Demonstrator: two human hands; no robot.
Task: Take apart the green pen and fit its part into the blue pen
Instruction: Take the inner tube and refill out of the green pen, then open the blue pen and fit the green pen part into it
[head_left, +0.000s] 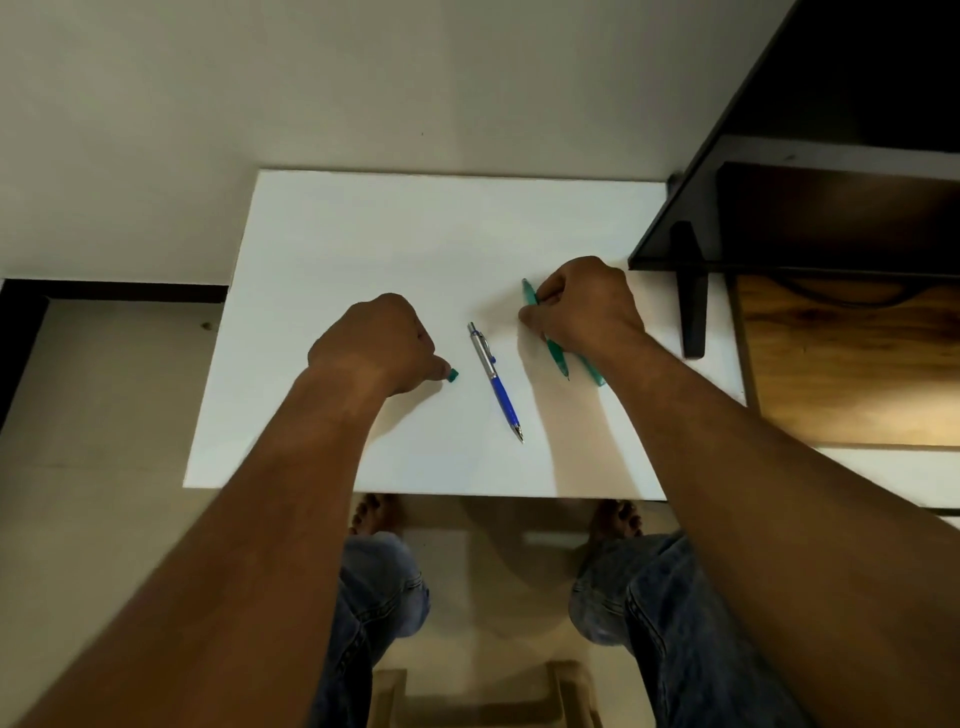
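Note:
The blue pen (496, 382) with a silver upper half lies alone in the middle of the white table (363, 234), tip pointing toward me. My left hand (376, 345) is to its left, fingertips pinching a small green pen piece (452, 375) against the table. My right hand (584, 306) is to the right, shut on the green pen (556, 356), whose tip points toward me and whose top end sticks out above my fingers. A second green piece (595, 371) lies under my right wrist, partly hidden.
A black shelf unit (779, 171) with a black bracket leg (693, 312) overhangs the table's right edge. A wooden surface (852, 364) lies to the right. My knees in jeans (382, 587) and my bare feet show below the table's near edge.

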